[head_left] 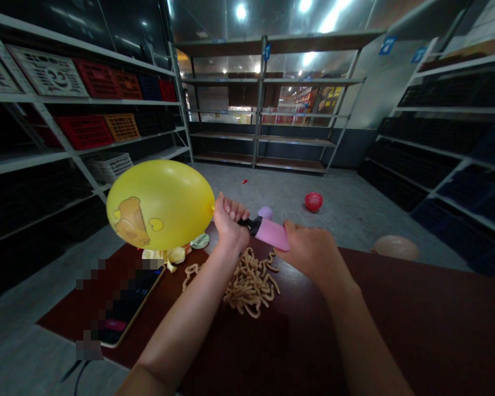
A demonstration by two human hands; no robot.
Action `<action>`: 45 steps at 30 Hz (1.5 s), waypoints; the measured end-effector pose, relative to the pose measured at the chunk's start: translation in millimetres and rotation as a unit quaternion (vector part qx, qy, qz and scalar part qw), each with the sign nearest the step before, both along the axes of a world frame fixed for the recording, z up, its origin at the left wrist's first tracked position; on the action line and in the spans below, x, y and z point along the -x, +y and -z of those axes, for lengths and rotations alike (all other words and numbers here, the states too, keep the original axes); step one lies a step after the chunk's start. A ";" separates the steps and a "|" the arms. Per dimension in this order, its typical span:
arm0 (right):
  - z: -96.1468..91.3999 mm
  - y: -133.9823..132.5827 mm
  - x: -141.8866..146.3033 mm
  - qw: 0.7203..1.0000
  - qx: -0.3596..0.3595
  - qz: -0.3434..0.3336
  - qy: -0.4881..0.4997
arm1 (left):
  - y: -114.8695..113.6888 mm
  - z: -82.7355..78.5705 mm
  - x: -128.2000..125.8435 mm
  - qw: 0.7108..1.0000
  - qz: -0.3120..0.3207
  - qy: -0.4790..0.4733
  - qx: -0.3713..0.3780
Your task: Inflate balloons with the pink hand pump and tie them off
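A large yellow balloon [165,204] with a printed cartoon figure is blown up to the left. My left hand [233,220] is closed around the balloon's neck and the black nozzle end of a pink balloon pump [271,233]. My right hand [313,250] grips the other end of the pump, its fingers mostly hidden behind it. Below the hands lies a heap of curly tan strands [251,286] on the dark red-brown table [396,324]. Several limp balloons [165,257] lie under the yellow balloon.
A phone [130,308] lies at the table's left, with a cable near the edge. On the floor beyond are a red balloon [313,202], a pale balloon [396,248] and a purple balloon [266,212]. Shelves with crates [84,132] line the left; metal racks [258,110] stand behind.
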State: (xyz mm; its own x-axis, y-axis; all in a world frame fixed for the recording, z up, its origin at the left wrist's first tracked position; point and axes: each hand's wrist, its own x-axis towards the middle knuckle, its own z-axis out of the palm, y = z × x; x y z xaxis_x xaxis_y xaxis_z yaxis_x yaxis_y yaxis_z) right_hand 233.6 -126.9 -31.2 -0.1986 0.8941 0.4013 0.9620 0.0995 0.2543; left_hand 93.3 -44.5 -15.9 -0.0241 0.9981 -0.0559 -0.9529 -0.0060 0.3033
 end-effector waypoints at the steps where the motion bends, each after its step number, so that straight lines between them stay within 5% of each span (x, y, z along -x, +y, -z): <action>1: 1.5 1.2 -0.6 1.000 0.006 0.005 0.003 | 0.7 0.1 -0.8 1.000 0.002 0.001 0.013; 11: 8.3 10.4 -4.0 0.997 0.038 -0.008 0.069 | 16.0 -1.6 16.4 0.999 0.010 0.007 0.030; 29: -25.0 -18.7 -55.2 0.958 0.180 -0.009 0.223 | 16.5 -27.0 77.9 0.995 -0.034 0.010 -0.089; 36: -31.3 -23.7 -43.6 0.983 0.123 0.033 0.130 | 1.7 -35.1 68.2 0.988 -0.069 0.044 -0.130; 45: -23.6 -20.6 -1.8 0.996 0.052 -0.013 0.072 | -9.6 -23.5 28.0 0.987 -0.005 0.071 -0.145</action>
State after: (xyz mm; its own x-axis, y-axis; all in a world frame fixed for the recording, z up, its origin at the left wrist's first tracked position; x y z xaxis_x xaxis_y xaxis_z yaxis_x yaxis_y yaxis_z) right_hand 235.4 -147.6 -7.6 -0.1687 0.9279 0.3324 0.9846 0.1429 0.1009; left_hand 65.2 -54.1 7.6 -0.0204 0.9712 0.2374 -0.9003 -0.1211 0.4181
